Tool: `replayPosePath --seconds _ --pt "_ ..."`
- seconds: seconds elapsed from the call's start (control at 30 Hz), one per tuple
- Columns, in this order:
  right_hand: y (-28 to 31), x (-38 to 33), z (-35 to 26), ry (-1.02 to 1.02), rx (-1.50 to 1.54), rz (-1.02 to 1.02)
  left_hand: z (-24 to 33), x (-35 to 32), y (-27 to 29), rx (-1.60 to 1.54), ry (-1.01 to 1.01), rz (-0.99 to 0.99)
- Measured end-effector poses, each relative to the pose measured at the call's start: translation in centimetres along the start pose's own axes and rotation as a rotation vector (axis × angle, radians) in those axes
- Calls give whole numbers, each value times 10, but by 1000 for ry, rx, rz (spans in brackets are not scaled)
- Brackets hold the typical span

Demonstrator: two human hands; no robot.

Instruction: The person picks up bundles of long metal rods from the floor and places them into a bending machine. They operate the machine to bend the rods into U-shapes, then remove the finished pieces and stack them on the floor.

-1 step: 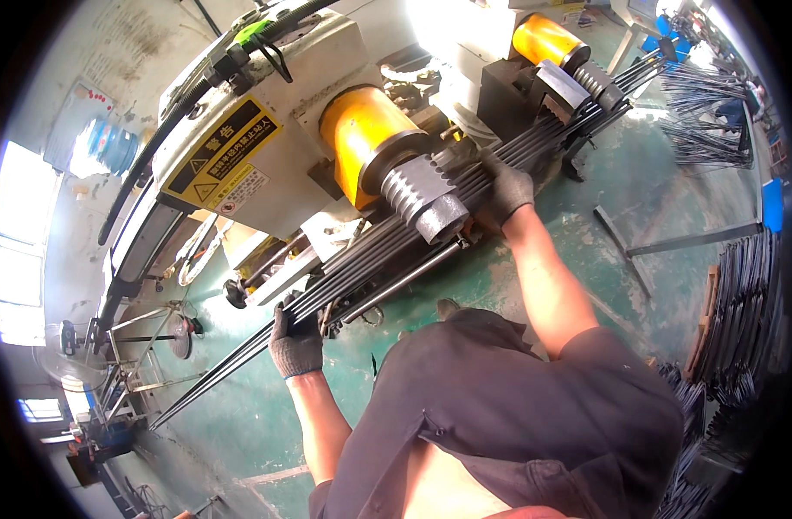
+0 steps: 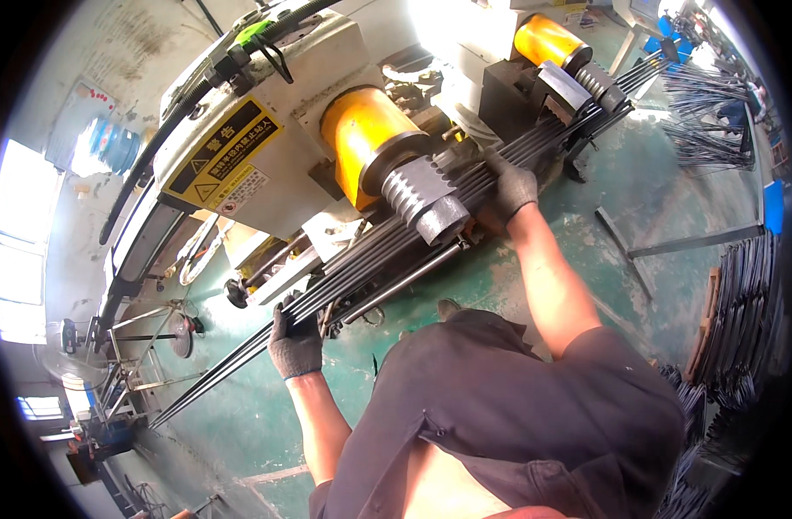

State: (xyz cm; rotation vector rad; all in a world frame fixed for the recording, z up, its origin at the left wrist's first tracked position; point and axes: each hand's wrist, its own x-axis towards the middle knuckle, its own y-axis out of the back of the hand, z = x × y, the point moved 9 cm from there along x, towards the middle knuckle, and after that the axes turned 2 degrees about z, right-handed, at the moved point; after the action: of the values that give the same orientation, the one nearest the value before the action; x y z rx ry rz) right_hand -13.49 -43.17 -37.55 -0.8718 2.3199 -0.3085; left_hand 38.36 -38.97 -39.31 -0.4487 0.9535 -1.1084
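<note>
A bundle of long dark metal rods [image 2: 365, 265] runs diagonally from the lower left of the frame to the upper right, side by side along the front of a white machine housing [image 2: 301, 78]. The gathering looks done, since the rods lie close together and pass beneath the near ridged metal roller [image 2: 417, 195], in front of the near yellow cylinder [image 2: 361, 143], toward the far ridged roller [image 2: 599, 86] at upper right. What looks left is the handling itself, as neither glove is free of the load: the left hand [image 2: 296, 346], left of centre, has its fingers wrapped around the rods, and the right hand [image 2: 510, 192], just right of the near roller, has its fingers curled over them, though their undersides are hidden and how firmly they grasp cannot be told. Separate piles of rods [image 2: 731, 320] stand at the right edge, well apart from both hands, untouched
</note>
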Motion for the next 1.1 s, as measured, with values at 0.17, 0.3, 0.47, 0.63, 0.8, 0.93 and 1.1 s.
replayPosePath --seconds 0.17,0.3,0.47,0.63,0.8,0.93,1.1 --pt "13 16 -44 105 -150 83 43 8 37 -71 -105 82" --pt "34 73 -34 134 -20 60 72 29 76 -165 -136 245" --pt "37 69 -32 80 85 97 102 44 104 -93 -175 261" --pt "43 73 -50 179 7 168 82 36 98 23 -238 229" --pt "21 55 1 -9 7 -18 38 32 47 147 -216 15" --pt "-7 22 39 67 -11 -157 -4 16 11 42 -89 -55" --pt "18 60 12 158 -222 -123 -15 14 14 77 -88 -68"
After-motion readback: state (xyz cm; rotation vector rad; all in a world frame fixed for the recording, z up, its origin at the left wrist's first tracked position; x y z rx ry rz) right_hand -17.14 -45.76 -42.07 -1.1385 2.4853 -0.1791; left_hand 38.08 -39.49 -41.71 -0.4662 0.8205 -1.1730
